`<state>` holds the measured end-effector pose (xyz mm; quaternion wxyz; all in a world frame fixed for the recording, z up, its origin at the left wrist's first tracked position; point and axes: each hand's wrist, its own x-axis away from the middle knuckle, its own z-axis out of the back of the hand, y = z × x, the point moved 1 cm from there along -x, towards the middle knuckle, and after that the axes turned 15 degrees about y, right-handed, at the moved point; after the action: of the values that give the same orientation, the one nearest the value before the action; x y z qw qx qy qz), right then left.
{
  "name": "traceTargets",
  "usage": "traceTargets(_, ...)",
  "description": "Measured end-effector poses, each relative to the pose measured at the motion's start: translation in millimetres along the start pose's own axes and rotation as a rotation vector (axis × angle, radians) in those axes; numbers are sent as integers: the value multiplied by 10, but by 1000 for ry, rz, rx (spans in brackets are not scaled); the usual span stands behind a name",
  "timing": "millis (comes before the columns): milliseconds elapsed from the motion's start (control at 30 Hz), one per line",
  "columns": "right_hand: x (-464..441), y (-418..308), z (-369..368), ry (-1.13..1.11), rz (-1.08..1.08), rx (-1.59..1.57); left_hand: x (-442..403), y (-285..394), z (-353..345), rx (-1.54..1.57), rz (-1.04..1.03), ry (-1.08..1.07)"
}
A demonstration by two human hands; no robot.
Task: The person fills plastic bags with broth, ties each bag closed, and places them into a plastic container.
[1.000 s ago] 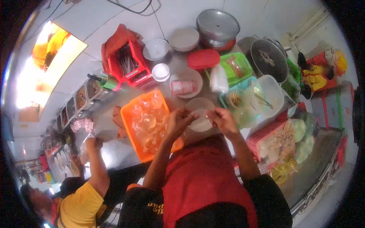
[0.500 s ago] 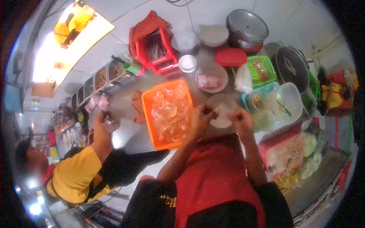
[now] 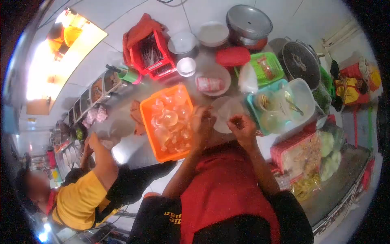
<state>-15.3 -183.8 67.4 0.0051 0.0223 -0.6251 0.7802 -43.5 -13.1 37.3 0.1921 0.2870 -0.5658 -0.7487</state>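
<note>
My left hand point(image 3: 202, 122) is beside the right edge of an orange tray point(image 3: 147, 129) that holds several clear plastic bags or pouches point(image 3: 170, 118). Its fingers are curled and something thin and clear seems to be at them, too blurred to name. My right hand point(image 3: 243, 125) has its fingers pinched together over the right side of a pale round bowl point(image 3: 222, 106); what they hold, if anything, is too small to tell. A plate with a pink-and-white packet point(image 3: 210, 84) lies behind the bowl.
A co-worker in a yellow shirt point(image 3: 83, 199) works at the left. Behind stand a red bin point(image 3: 150, 53), white bowls point(image 3: 213, 32) and a lidded pot point(image 3: 249, 22). To the right are a green basket point(image 3: 266, 67), a turquoise tub point(image 3: 254, 112) and a red crate point(image 3: 280, 152).
The view has swung across the table and partly back. Both my hands stay near the pale bowl, now farther apart. The co-worker's arm has moved.
</note>
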Motion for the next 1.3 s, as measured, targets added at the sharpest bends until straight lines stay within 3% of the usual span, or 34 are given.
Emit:
traceTargets(33, 4, 19, -2, -11, 15, 16, -15, 112, 19, -185, -250, 1)
traceTargets(133, 6, -46, -17, -59, 100, 82, -52, 448, 59, -302, -529, -211)
traceTargets(200, -32, -209, 20, -101, 226, 148, 52, 44, 2, -85, -139, -235)
traceTargets(267, -30, -110, 13, -56, 327, 332, 114, -26, -44, -72, -57, -219)
traceTargets(333, -17, -14, 38, -6, 380, 454, 126, 195, -23, -273, -282, -160)
traceTargets(433, -89, 111, 59, 26, 383, 482, 184, 316, 65, -230, -378, -101)
traceTargets(467, -121, 196, 73, 15, 368, 479, 222, 204, 67, -238, -317, -121)
traceTargets(500, -80, 251, 55, 75, 286, 394, 323, -168, -89, 30, -56, -168)
traceTargets(533, -146, 291, 91, -1, 208, 423, 431, -542, -247, 366, 237, -153)
traceTargets(567, -124, 362, 79, 44, 32, 187, 540, -907, -405, 640, 496, -76)
traceTargets(600, -152, 319, 75, 53, 95, 256, 497, -1046, -472, 836, 610, -51)
traceTargets(633, -136, 144, 56, 28, 168, 381, 483, -1107, -531, 1015, 661, -75)
traceTargets(667, -194, 430, 32, -48, -253, 6, 443, -1179, -569, 1194, 683, -106)
traceTargets(700, -173, 533, -39, -2, 225, 129, 408, -1233, -614, 1370, 689, -148)
traceTargets(733, -207, 608, -53, -70, 176, -99, 401, -1335, -645, 1561, 700, -200)
traceTargets(767, -243, 681, -70, -140, 114, -324, 366, -1337, -598, 1670, 676, -241)
traceTargets(800, -326, 766, -97, -291, -236, -602, 324, -1369, -574, 1730, 659, -253)
traceTargets(833, -409, 859, -122, -344, -631, -846, 300, -1244, -427, 1729, 615, -235)
traceTargets(867, -500, 1020, -192, -315, -736, -884, 238, -1172, -327, 1681, 556, -222)
traceTargets(933, -693, 1122, -298, -386, -838, -940, 182, -998, -193, 1586, 521, -142)
traceTargets(1000, -825, 1133, -401, -605, -821, -982, 153, -794, -89, 1480, 543, -23)
traceTargets(1100, -817, 1151, -590, -546, -813, -1052, 60, -1036, -153, 1436, 570, -17)
traceTargets(1133, -707, 1010, -583, -502, -729, -957, 107, -831, -63, 1423, 527, 0)
traceTargets(1167, -596, 866, -578, -455, -650, -855, 76, -682, 69, 1230, 335, 18)
traceTargets(1200, -313, 221, -601, -388, -492, -634, 45, -553, 194, 1035, 158, 65)
traceTargets(1233, -170, -180, -637, -315, -335, -411, -24, -483, 298, 649, -156, 101)
traceTargets(1300, -165, -195, -587, -289, -41, -283, -30, -846, 79, 878, 59, -29)
